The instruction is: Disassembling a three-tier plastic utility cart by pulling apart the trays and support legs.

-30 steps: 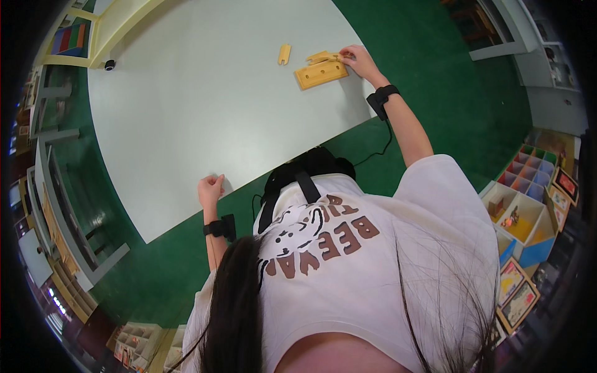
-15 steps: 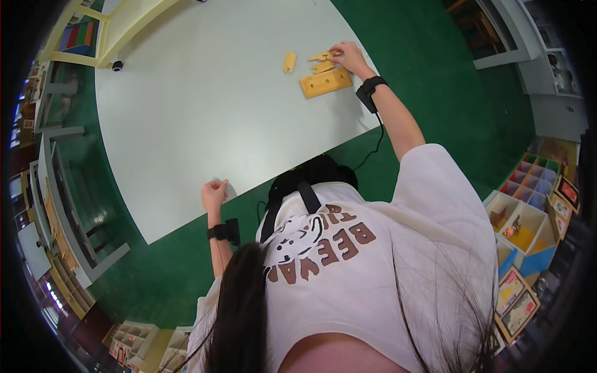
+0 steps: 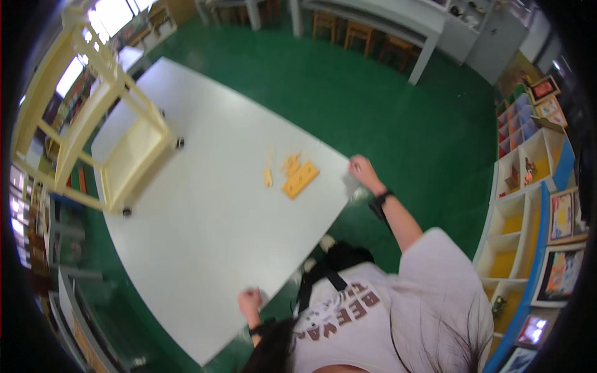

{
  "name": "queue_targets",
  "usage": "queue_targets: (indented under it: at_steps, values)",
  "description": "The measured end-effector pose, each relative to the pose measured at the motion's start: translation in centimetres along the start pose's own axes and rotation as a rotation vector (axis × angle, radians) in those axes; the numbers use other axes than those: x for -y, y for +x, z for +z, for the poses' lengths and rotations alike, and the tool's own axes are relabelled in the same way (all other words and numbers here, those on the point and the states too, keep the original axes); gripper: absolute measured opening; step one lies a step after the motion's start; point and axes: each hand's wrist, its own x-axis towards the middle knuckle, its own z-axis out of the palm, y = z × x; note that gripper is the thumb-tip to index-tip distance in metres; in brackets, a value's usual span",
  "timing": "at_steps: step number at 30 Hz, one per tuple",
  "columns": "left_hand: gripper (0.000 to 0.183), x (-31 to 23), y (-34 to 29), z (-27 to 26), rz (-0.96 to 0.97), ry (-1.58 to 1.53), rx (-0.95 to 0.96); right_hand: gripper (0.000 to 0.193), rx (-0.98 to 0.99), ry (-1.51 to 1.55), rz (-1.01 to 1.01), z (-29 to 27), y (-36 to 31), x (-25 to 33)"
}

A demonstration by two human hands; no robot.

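My right hand (image 3: 362, 172) rests at the right edge of the white table (image 3: 211, 205), fingers curled in and nothing visible in them. To its left lies a yellow wooden block with round holes (image 3: 301, 180). Small notched wooden pieces (image 3: 291, 164) lie close against the block's far-left side. Another short wooden piece with a notch (image 3: 268, 178) sits apart, a little further left. My left hand (image 3: 250, 301) is at the table's near edge, its fingers curled closed with nothing showing in them, well away from the wood.
A pale yellow wheeled rack (image 3: 134, 155) stands on the table's left side. White shelving with compartments (image 3: 516, 217) and framed pictures runs along the right. Across the green floor (image 3: 398, 124) are a long light table (image 3: 379, 28) and small wooden stools (image 3: 359, 34).
My right hand has let go of the small wooden piece and moved off to the table's right edge. The view has turned, showing more room. My left hand stays at the near edge.
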Motion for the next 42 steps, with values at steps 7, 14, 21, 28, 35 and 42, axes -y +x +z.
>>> queue_targets:
  at_steps: [7, 14, 21, 28, 35, 42]
  values:
    - [0.032, -0.4, 1.9, -0.6, 0.048, -0.091, 0.090, 0.025, 0.103, -0.265, 0.450, -10.0, -23.7, -1.9]
    - [0.027, -1.9, 1.5, 0.6, 0.135, 0.130, -0.084, 0.025, 0.036, -0.139, 1.101, -12.8, -43.1, -6.6]
    - [0.029, -15.0, -1.7, 3.3, 0.378, 0.330, -0.062, 0.019, -0.003, 0.095, 1.407, -14.8, -50.7, -11.9]
    - [0.035, -27.6, -3.6, 8.1, 0.557, 0.352, -0.168, 0.016, -0.257, 0.414, 1.363, -22.1, -47.9, -12.5]
    - [0.049, -30.0, 1.4, 11.3, 0.539, 0.431, -0.216, 0.022, -0.375, 0.398, 1.487, -25.6, -51.7, -12.2]
    - [0.043, -23.3, 13.5, 16.9, 0.908, 0.615, -0.266, 0.020, -0.342, 0.310, 1.339, -27.4, -48.7, -12.1]
